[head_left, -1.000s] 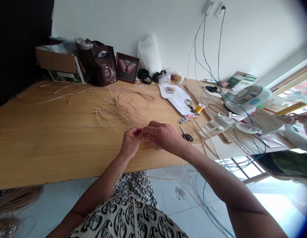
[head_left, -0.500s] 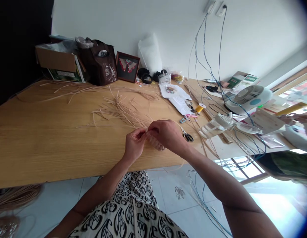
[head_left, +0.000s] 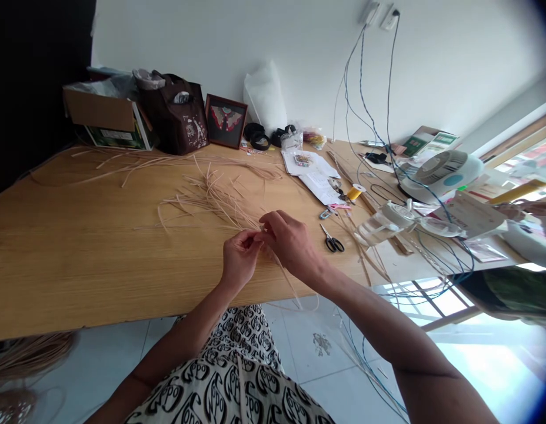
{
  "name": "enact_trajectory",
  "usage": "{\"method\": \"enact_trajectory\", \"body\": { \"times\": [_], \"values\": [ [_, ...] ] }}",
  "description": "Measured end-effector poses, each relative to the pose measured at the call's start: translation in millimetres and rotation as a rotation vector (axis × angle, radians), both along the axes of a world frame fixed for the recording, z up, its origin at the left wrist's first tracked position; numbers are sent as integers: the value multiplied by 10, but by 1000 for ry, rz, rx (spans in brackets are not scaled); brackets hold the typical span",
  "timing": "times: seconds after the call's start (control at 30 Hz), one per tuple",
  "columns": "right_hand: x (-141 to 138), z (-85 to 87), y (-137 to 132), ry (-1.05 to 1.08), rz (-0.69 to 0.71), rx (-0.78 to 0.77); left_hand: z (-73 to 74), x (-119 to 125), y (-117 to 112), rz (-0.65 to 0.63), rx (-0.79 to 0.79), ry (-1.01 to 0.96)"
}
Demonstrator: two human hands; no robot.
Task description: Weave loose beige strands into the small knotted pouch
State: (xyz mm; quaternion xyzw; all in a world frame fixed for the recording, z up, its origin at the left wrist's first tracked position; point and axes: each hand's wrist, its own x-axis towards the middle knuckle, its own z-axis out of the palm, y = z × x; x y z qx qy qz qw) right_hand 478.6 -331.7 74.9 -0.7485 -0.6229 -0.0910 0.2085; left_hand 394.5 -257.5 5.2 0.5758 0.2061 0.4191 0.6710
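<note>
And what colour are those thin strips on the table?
Light tan; the thin strips show best in the head view.

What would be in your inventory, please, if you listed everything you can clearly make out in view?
Table: one, light wood, centre
Thin strips: many, tan, across the table
Scissors: one pair, black-handled, right of centre
Papers: several, white, right rear of the table
Thread spool: one, yellow, beside the papers
Clear container: one, transparent, right
Appliance: one, white, right
Framed picture: one, dark-framed, rear centre
Plastic bag: one, white, rear centre
Tote bag: one, dark brown, rear left
Cardboard box: one, brown, left of the tote bag
Cables: several, blue and dark, right
Garment: one, cream and black, bottom centre
Right hand: one, bare, centre
Left hand: one, bare, close against the right hand
</note>
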Motion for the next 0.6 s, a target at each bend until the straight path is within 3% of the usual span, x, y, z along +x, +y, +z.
{"method": "enact_trajectory", "body": {
  "times": [0.27, 0.6],
  "values": [
    [156, 15, 98, 20, 84, -15, -43, -31, -2, -17, 79, 14],
    [55, -1, -15, 141, 143, -9, -37, -33, 27, -7, -9, -2]
  ]
}}
